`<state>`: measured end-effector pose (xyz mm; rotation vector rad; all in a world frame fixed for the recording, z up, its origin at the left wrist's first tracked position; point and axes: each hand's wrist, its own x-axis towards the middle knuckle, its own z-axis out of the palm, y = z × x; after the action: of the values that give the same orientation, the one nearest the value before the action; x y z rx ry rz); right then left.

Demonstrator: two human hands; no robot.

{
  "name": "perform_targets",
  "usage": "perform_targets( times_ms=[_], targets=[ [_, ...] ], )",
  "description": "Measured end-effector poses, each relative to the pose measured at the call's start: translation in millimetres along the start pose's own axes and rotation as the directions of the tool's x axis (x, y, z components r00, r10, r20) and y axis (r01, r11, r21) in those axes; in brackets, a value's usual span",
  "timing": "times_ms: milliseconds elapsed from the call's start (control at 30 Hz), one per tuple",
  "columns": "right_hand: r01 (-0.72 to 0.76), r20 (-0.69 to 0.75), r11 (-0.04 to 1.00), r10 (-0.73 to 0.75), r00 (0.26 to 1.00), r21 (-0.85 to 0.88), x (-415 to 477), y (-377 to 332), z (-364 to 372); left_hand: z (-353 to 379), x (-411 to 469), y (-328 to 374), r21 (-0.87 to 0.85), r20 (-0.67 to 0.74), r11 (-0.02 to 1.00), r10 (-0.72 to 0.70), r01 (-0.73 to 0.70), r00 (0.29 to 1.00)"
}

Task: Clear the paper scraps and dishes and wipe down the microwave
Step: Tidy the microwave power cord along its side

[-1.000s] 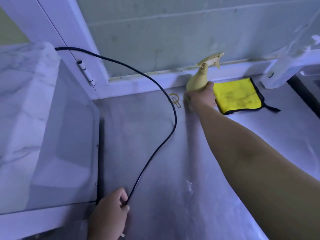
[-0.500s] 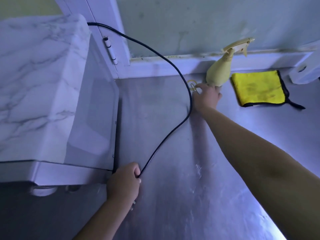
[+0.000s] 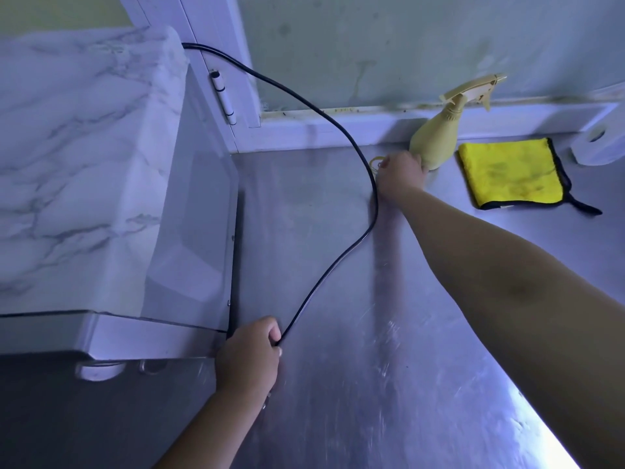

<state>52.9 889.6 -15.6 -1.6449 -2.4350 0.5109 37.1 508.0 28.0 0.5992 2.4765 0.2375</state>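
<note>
- The microwave (image 3: 101, 164) sits at the left edge of the metal counter (image 3: 372, 350); its top looks like marble
- The left hand (image 3: 248, 358), near the microwave's front corner, is clenched round a black cord (image 3: 375, 198); the cord loops over the counter and goes up behind the microwave
- The right hand (image 3: 400, 176) is by the back edge, touching the bottom of a tilted spray bottle (image 3: 436, 143); I cannot tell if its fingers hold anything
- A yellow cloth (image 3: 510, 174) lies flat just right of the bottle; a paper roll (image 3: 597, 147) sits in the back right corner

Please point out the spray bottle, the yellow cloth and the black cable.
spray bottle (image 3: 436, 147), head view, on its body
yellow cloth (image 3: 510, 172), head view, on its middle
black cable (image 3: 375, 211), head view, on its bend
</note>
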Motion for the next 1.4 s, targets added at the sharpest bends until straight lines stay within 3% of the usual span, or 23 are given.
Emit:
perform_targets(
  times_ms=[267, 500, 600, 700, 967, 1167, 1300, 1400],
  targets=[
    [-0.058, -0.009, 0.965, 0.063, 0.998, 0.256, -3, 9, -8, 3, 2, -1, 0.006, -0.005, 1.0, 0.006, -0.006, 1.0],
    [-0.067, 0.004, 0.944, 0.07, 0.998, 0.324, -22, 15, -20, 0, 0, 0, 0.014, -0.008, 1.0, 0.02, -0.02, 1.0],
    [-0.136, 0.069, 0.83, 0.117, 0.991, 0.541, -27, 22, -28, -1, 0, 0, 0.016, -0.006, 0.999, 0.031, -0.031, 0.999],
    [-0.199, 0.1, 0.74, 0.176, 0.979, 0.642, -30, 27, -37, -2, 1, 0, 0.025, 0.001, 0.999, 0.042, -0.042, 0.999],
    [-0.265, 0.091, 0.747, 0.266, 0.96, 0.61, -34, 42, -41, 2, 5, -3, 0.011, -0.002, 0.997, 0.075, -0.075, 0.997],
    [-0.298, 0.076, 0.681, 0.337, 0.939, 0.668, -53, 49, -46, 5, 10, -5, 0.034, 0.003, 0.995, 0.09, -0.09, 0.996],
    [-0.323, 0.133, 0.525, 0.367, 0.921, 0.787, -108, 38, -52, 6, 5, -6, 0.038, -0.004, 0.997, 0.064, -0.064, 0.998],
    [-0.429, 0.345, 0.244, 0.32, 0.882, 0.87, -184, 24, -60, 3, 4, -5, -0.057, 0.032, 0.996, 0.067, -0.065, 0.997]
  ],
)
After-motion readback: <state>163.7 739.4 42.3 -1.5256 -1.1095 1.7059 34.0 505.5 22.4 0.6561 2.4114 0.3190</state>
